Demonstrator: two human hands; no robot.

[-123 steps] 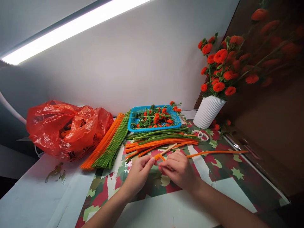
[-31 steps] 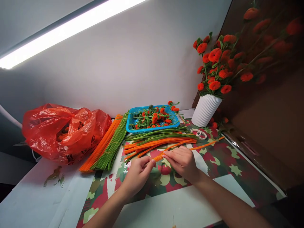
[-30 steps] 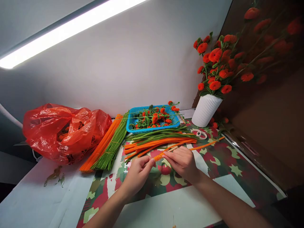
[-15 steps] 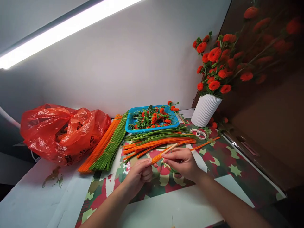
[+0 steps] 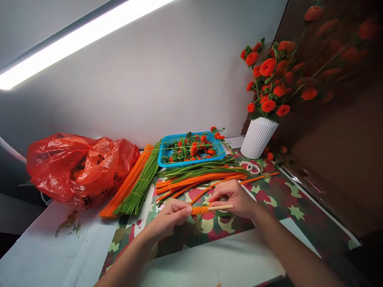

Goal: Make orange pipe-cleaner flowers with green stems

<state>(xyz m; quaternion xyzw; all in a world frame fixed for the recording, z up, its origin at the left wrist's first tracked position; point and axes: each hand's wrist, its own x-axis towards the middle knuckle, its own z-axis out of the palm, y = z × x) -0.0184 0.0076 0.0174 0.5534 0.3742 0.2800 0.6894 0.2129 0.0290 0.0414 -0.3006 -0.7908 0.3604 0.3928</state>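
Observation:
A pale wooden stick runs almost level between my hands, with an orange pipe cleaner coiled around its left part. My left hand is closed, its thumb and forefinger pinching the coil's left end. My right hand has its fingers curled in a pinch just above the coil's right end, at the orange pipe cleaner; the exact grip is partly hidden. The stick's bare end passes in front of the right fingers. Loose orange pipe cleaners and green ones lie just beyond my hands.
Behind stands a blue basket of small orange flowers. To its left are bundled green stems and a red plastic bag. A white vase of orange flowers, white tape rings and a white sheet are also present.
The stick has swung from slanting up to the right to nearly level. My right hand has shifted up and back over it; my left hand keeps its pinch on the coil.

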